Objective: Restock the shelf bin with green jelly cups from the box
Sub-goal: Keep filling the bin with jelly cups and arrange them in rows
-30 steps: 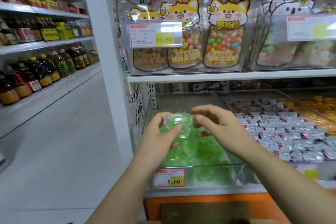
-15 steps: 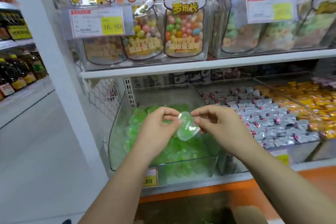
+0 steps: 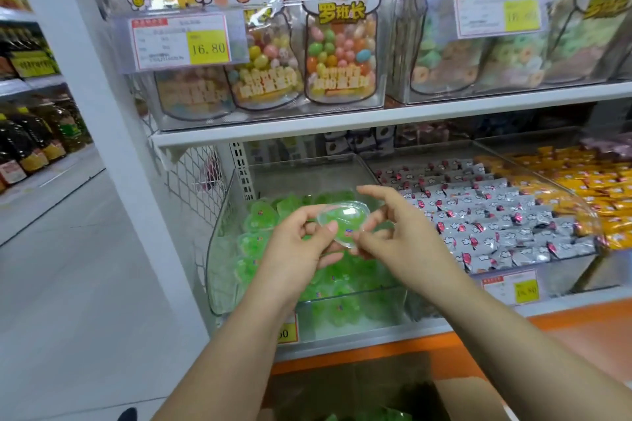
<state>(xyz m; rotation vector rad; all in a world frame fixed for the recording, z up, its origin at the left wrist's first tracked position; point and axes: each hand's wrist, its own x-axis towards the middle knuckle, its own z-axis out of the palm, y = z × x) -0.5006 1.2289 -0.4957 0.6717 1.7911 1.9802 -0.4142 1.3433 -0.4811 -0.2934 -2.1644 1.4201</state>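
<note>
Clear bin (image 3: pixel 219 249) holding green jelly cups (image 3: pixel 254 220), left hand (image 3: pixel 297 249) and right hand (image 3: pixel 407 243) pinching one cup (image 3: pixel 343 222) above it

The shelf bin (image 3: pixel 219 249) is open on top, with free room between its heap of green cups (image 3: pixel 253 243) and the upper shelf (image 3: pixel 342 126) that roofs it. Its front wall is low. Its left wall rises high, backed by a wire mesh panel (image 3: pixel 191 178) and a white pillar (image 3: pixel 102 147), so that side is closed. On the right a neighbouring bin (image 3: pixel 567 267) of silver sweets stands against it. The left hand (image 3: pixel 297 249) and right hand (image 3: pixel 403 243), pinching one jelly cup (image 3: pixel 343 222) between them, fill the space above the bin's front. Left of the pillar the aisle floor (image 3: pixel 68 284) lies open. The box (image 3: pixel 472 396) sits below the bin's front.
</note>
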